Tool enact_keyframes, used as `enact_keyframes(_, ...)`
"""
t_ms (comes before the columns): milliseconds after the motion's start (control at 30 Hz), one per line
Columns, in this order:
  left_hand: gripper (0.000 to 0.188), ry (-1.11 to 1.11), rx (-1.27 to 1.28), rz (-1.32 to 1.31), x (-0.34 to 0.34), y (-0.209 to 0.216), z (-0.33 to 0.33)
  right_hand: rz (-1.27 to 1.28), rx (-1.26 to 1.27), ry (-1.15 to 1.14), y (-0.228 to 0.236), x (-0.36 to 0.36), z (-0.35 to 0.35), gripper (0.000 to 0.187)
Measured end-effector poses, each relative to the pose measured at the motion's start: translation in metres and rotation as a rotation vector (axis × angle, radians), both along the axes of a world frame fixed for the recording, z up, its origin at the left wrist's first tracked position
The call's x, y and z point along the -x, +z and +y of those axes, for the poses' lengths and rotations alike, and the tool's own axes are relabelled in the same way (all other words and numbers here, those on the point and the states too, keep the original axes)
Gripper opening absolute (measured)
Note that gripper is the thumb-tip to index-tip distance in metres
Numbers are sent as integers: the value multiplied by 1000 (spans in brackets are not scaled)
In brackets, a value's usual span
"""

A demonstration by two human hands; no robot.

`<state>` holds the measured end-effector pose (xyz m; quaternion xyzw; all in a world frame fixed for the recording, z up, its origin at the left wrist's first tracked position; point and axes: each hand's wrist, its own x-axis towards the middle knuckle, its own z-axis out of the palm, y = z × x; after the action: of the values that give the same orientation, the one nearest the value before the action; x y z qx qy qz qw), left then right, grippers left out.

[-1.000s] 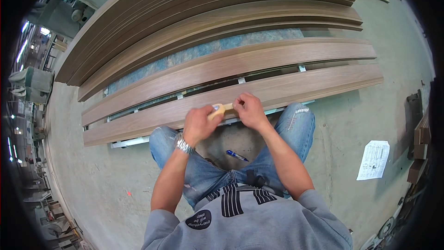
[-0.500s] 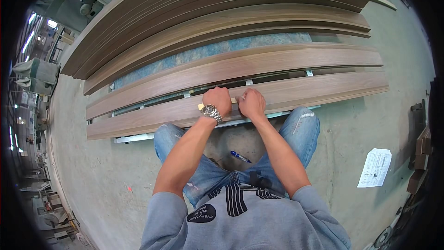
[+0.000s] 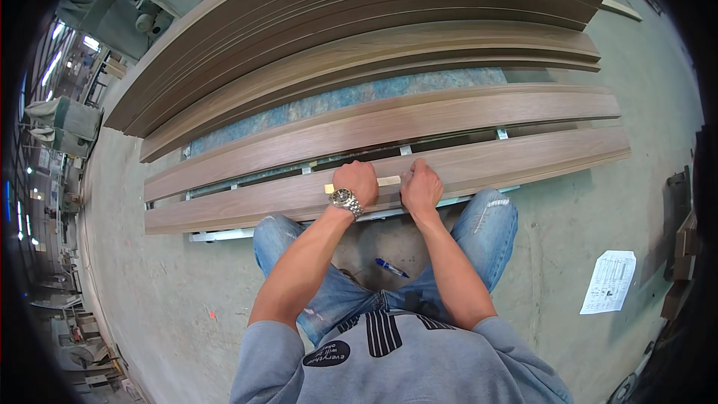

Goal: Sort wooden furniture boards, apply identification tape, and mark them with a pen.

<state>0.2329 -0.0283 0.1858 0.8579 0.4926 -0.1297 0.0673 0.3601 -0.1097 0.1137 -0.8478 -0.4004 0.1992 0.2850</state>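
Observation:
My left hand (image 3: 356, 182), with a metal watch on its wrist, is closed over a pale yellow strip (image 3: 390, 180) lying across the near wood-grain board (image 3: 493, 163). One end of the strip shows to the left of the fist, and a longer piece shows between my hands. My right hand (image 3: 421, 186) is closed too, its fingers down on the board at the strip's right end. What is inside those fingers is hidden. A second board (image 3: 464, 108) lies parallel behind the near one, across a gap with pale cross supports.
A blue marker pen (image 3: 392, 268) lies on the floor between my legs. Printed paper (image 3: 609, 282) is on the floor to the right. Beyond the boards lie a mottled blue surface (image 3: 336, 97) and a large stack of brown boards (image 3: 359, 7). Machinery (image 3: 71, 126) stands far left.
My right hand has shifted right, away from the left, so more of the pale yellow strip shows between them. My left hand keeps its place on the board. The whole view has dropped slightly.

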Motion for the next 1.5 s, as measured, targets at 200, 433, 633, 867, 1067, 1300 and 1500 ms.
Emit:
enact_keyframes(200,24,65,104,-9,7,13,14,-391,-299,447,-1,32,-18,53)
enact_keyframes(433,21,-32,3,-27,1,2,11,-250,-178,468,-15,57,-30,66)
enact_keyframes(633,21,3,48,-29,0,4,10,-235,-227,531,-16,56,-30,68)
enact_keyframes(867,23,-1,39,-43,0,-1,6,-211,-208,510,-13,56,-28,65)
enact_keyframes(1067,35,48,42,-89,8,-12,-1,-254,-219,532,-18,54,-27,64)
enact_keyframes(1300,41,117,-103,-271,22,-18,-47,-374,-105,540,-21,59,-27,63)
enact_keyframes(1500,34,234,-129,-473,38,24,-73,-402,-27,548,-4,59,-23,63)
